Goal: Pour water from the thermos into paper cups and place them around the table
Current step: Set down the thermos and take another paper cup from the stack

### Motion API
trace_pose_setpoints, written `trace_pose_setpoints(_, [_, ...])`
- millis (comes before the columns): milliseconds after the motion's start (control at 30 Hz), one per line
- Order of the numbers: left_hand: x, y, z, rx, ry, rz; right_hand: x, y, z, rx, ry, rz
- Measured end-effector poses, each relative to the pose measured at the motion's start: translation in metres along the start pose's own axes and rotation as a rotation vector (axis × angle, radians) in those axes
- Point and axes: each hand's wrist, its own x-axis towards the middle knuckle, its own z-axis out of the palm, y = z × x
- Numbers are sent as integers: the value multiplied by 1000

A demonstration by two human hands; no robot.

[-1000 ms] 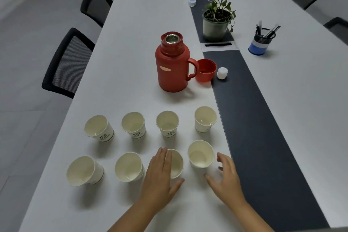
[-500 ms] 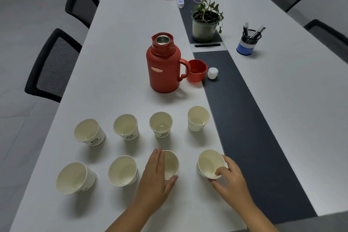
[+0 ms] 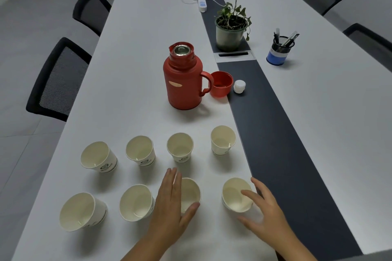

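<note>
A red thermos [image 3: 183, 82] stands open in the middle of the white table [image 3: 131, 70], handle to the right. Its red lid cup [image 3: 221, 86] and white stopper [image 3: 239, 86] lie beside it. Several empty paper cups stand in two rows near me. My left hand [image 3: 169, 207] lies with straight fingers against the left side of a front-row paper cup [image 3: 191, 194], thumb along its near side. My right hand [image 3: 263, 210] is spread loosely around the rightmost front cup [image 3: 234, 195], index finger over its rim, thumb just clear of it.
A dark strip [image 3: 275, 144] runs down the table's middle, just right of the cups. On it stand a potted plant [image 3: 231, 27] and a power strip [image 3: 202, 4]. A pen holder [image 3: 280, 51] sits at the right. Black chairs [image 3: 59, 80] line both sides.
My right hand took the rightmost front cup and slid it right, away from its neighbour, then loosened its fingers. My left hand stayed against its cup.
</note>
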Motion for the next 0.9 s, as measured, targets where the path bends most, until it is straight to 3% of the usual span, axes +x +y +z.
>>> trace_pose_setpoints(167, [44,-7,-28,-194,175,-36,51,-24,-36,-37,10,-80])
trace_pose_setpoints(367, [146,-22,-65,-237,300,-173,183,-83,-58,22,194,-221])
trace_pose_setpoints(700, [280,-68,-71,-539,148,-361,340,-103,-24,77,94,-57])
trace_pose_setpoints(900, [323,-89,-76,-699,-39,-200,383,-96,-16,22,114,-2])
